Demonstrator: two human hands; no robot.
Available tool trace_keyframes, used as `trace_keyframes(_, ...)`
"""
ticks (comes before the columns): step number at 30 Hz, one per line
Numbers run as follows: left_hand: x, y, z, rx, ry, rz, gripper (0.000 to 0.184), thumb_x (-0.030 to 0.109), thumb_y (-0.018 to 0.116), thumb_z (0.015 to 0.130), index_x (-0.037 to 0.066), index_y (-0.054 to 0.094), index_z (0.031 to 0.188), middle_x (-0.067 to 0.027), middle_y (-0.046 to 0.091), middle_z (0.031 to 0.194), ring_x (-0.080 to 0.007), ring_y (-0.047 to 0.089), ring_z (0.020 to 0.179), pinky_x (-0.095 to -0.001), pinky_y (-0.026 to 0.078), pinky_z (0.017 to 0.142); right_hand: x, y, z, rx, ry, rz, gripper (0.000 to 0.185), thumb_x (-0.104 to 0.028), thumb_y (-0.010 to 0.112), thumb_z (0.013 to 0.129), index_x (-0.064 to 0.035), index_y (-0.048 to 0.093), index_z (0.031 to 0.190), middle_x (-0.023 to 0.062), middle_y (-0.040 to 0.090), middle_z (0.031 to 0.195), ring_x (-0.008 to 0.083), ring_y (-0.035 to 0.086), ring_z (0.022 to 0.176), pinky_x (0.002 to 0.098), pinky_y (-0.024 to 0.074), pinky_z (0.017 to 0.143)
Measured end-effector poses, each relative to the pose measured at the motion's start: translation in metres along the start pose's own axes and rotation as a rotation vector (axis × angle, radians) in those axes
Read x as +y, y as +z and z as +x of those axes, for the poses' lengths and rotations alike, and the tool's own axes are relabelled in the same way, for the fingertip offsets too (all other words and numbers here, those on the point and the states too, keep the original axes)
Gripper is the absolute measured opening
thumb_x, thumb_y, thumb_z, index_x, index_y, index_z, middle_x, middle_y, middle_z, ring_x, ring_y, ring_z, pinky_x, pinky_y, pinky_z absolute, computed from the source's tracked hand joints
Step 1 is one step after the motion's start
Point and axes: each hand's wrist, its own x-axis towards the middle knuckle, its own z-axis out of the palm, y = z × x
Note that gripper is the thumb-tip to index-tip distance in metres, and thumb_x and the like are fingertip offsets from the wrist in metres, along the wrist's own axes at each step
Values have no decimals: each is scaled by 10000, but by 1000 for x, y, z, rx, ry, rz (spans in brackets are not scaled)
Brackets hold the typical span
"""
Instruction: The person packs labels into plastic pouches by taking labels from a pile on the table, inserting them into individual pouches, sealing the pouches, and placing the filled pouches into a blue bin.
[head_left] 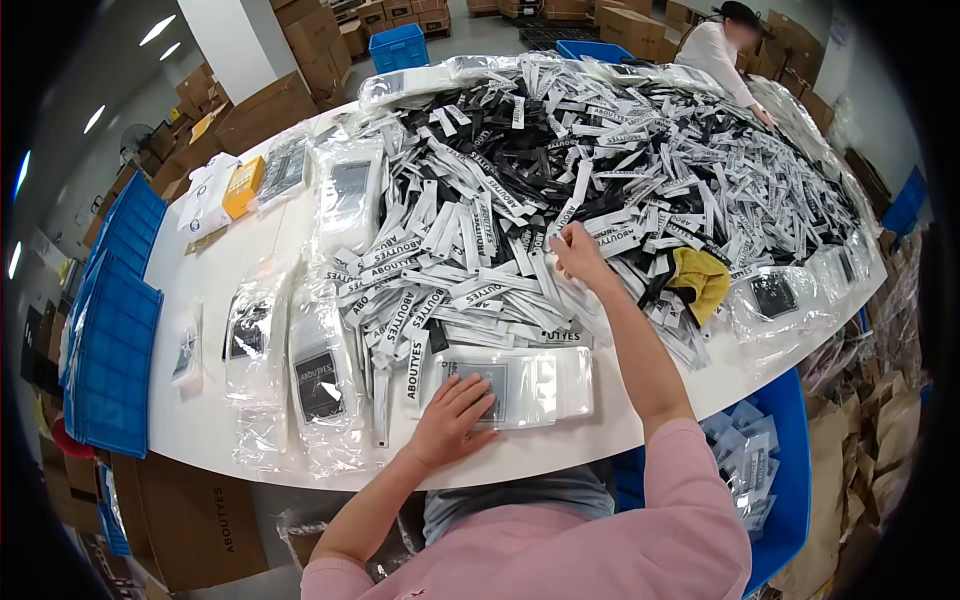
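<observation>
Two hands at the strip heap: the left hand, grip spread flat, presses clear bags before it; the right hand, grip curled — hold unclear — is over it; tugging could slide strips bagward.

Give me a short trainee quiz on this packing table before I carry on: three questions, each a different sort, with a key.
1. What does the left hand rest on?
A) a cardboard box
B) a stack of clear bags
C) a roll of tape

2. True or false: the yellow cloth lies to the right of the right hand.

3. Fill in the colour: the bin of small packets beside the person's right side is ____.

Key: 1 B; 2 true; 3 blue.
</observation>
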Motion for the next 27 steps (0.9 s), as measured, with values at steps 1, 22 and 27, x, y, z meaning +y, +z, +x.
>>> trace_keyframes(1, 1, -1, 0, 1, 6, 1, 499, 247, 720, 693, 54, 554, 1122, -128, 525, 1213, -294, 461, 1182, -448, 323, 1018, -6, 5, 9, 86, 7, -55, 370, -244, 643, 762, 26, 486, 961, 218, 599, 760, 340, 604, 706, 391, 495, 666)
trace_keyframes(22, 1, -9, 22, 69, -357, -350, 250, 187, 467, 894, 34, 561, 1068, -184, 594, 874, -380, 543, 832, -450, 426, 710, 48, -23, -83, 320, -505, 8, 200, -142, 561, 877, 24, 538, 767, 31, 509, 644, 79, 433, 586, 259, 381, 540)
trace_keyframes(27, 10, 0, 42, 219, -365, -362, 240, 165, 458, 884, 40, 555, 1065, -173, 570, 786, -381, 539, 769, -440, 430, 643, 36, 10, -111, 421, -487, 403, 271, -149, 561, 877, -36, 469, 648, -12, 425, 533, 89, 394, 484, 252, 332, 461)
